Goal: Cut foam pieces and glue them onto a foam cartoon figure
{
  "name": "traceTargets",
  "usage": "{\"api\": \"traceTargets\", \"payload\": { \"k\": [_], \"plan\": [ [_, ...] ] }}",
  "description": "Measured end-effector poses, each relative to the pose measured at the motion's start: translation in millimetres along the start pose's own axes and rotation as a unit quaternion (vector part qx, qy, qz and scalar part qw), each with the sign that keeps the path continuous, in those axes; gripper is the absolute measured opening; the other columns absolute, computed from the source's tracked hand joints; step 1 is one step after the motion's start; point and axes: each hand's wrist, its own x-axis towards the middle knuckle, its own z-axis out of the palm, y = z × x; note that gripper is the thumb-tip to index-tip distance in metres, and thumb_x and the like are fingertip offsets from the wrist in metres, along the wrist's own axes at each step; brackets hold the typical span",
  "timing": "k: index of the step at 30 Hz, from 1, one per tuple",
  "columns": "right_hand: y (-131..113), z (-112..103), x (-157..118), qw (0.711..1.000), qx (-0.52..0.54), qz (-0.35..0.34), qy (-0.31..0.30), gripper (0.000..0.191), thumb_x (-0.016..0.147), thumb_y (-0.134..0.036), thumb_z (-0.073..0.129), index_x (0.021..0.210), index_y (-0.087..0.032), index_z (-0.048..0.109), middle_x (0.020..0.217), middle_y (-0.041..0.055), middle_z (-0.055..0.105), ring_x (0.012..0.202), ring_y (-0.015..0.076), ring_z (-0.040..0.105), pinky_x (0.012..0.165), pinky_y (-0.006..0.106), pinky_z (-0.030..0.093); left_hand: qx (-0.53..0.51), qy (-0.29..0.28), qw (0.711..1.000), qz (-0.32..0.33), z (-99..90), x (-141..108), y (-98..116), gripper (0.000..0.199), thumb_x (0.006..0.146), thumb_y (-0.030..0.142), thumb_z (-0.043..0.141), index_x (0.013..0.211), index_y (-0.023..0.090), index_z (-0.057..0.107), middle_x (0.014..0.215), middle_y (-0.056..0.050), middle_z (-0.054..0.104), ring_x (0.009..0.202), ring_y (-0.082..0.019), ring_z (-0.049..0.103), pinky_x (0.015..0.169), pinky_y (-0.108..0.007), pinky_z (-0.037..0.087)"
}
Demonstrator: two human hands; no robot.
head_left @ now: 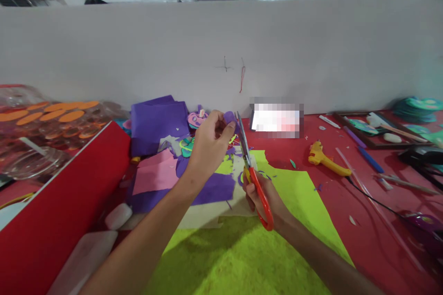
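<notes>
Raised over the middle of the table, my left hand [212, 140] pinches a small purple felt piece [229, 117] between thumb and fingers. My right hand [261, 193], lower and to the right, is closed round orange-handled scissors [254, 177]. Their blades point up, just right of the purple piece; whether they touch it I cannot tell. Under my hands lie a large yellow-green sheet [294, 193], a purple sheet [214, 189] and a pink sheet [155, 175]. Folded purple felt [157, 124] stands behind on the left.
On the right are a yellow glue gun [325, 159] with a cable, a blue pen [370, 160] and a dark tray [379, 140]. A red panel [76, 203] slants along the left, beside clear containers with orange discs [55, 110]. A pixelated bright screen [276, 118] stands at the back.
</notes>
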Motion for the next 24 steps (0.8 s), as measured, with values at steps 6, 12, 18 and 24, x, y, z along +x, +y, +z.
{"api": "traceTargets", "payload": {
  "k": [6, 12, 18, 24],
  "plan": [
    [-4.3, 1.3, -0.5, 1.000, 0.017, 0.017, 0.003, 0.058, 0.082, -0.080, 0.065, 0.080, -0.025, 0.048, 0.060, -0.0073, 0.038, 0.047, 0.0098, 0.036, 0.038, 0.022, 0.032, -0.007, 0.003, 1.000, -0.003, -0.1, 0.5, 1.1, 0.017, 0.094, 0.021, 0.061, 0.081, 0.021, 0.050, 0.075, 0.002, 0.052, 0.065, -0.011, 0.048, 0.062, -0.028, 0.039],
    [-5.7, 0.7, -0.3, 1.000, -0.028, -0.002, 0.008, 0.056, 0.084, -0.077, 0.065, 0.078, -0.024, 0.046, 0.059, -0.0069, 0.039, 0.047, 0.0096, 0.037, 0.038, 0.022, 0.031, 0.007, 0.009, 1.000, -0.008, -0.7, 0.8, 4.9, 0.019, 0.093, 0.020, 0.061, 0.079, 0.021, 0.049, 0.071, 0.003, 0.051, 0.062, -0.011, 0.047, 0.060, -0.028, 0.037],
    [-6.3, 0.6, -1.1, 0.999, -0.049, -0.007, 0.016, 0.054, 0.087, -0.075, 0.062, 0.078, -0.024, 0.047, 0.058, -0.0063, 0.040, 0.048, 0.0106, 0.039, 0.039, 0.022, 0.031, 0.011, 0.014, 1.000, -0.003, -1.4, 1.5, 4.2, 0.021, 0.093, 0.020, 0.061, 0.077, 0.021, 0.048, 0.069, 0.003, 0.051, 0.060, -0.011, 0.047, 0.056, -0.028, 0.035],
    [-8.5, 1.7, -2.4, 0.999, -0.019, 0.021, 0.018, 0.053, 0.083, -0.073, 0.068, 0.078, -0.024, 0.048, 0.055, -0.0082, 0.038, 0.044, 0.0091, 0.036, 0.037, 0.021, 0.030, -0.007, 0.013, 1.000, -0.009, -1.4, 1.8, 0.7, 0.018, 0.093, 0.021, 0.061, 0.079, 0.021, 0.050, 0.069, 0.003, 0.050, 0.059, -0.011, 0.047, 0.056, -0.028, 0.036]
  ]
}}
